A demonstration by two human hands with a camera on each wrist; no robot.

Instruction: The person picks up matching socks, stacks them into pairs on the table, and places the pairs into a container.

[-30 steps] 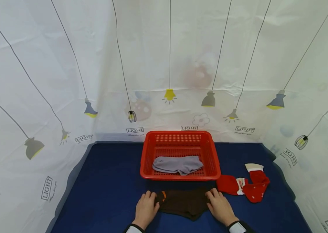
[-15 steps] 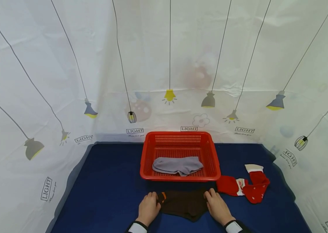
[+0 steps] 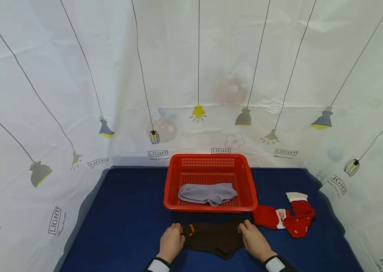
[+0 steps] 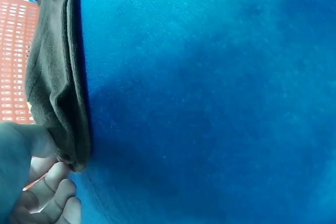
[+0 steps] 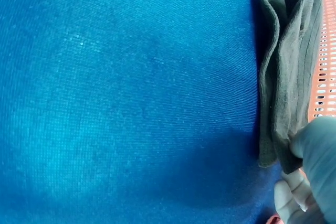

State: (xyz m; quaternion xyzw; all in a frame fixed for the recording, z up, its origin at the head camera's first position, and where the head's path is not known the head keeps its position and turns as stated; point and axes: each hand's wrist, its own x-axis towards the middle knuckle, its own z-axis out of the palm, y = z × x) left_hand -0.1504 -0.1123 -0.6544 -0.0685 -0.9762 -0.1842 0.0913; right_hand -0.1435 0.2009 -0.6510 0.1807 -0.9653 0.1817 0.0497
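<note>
Dark brown socks [image 3: 213,238], one laid over the other with a small orange mark near the left end, lie flat in front of the basket. At that left end my left hand [image 3: 171,241] pinches the fabric between thumb and fingers; the left wrist view shows the stacked brown layers [image 4: 60,77] running up from the fingertips. My right hand [image 3: 255,241] pinches the opposite end. In the right wrist view the thumb presses on the upper layer of the brown fabric [image 5: 289,93], and the layers gape a little along their near edge.
Behind the brown socks stands a red plastic basket [image 3: 168,189] with folded grey socks [image 3: 207,193] inside. Red Christmas socks [image 3: 298,219] with white parts lie bent at its right. Dark blue cloth [image 3: 126,211] covers the table, and a white lamp-print sheet [image 3: 184,75] hangs around it.
My right fingers have moved slightly inward and curled tighter on the sock end. My left hand has shifted a little and now pinches its end. The basket and other socks have not moved.
</note>
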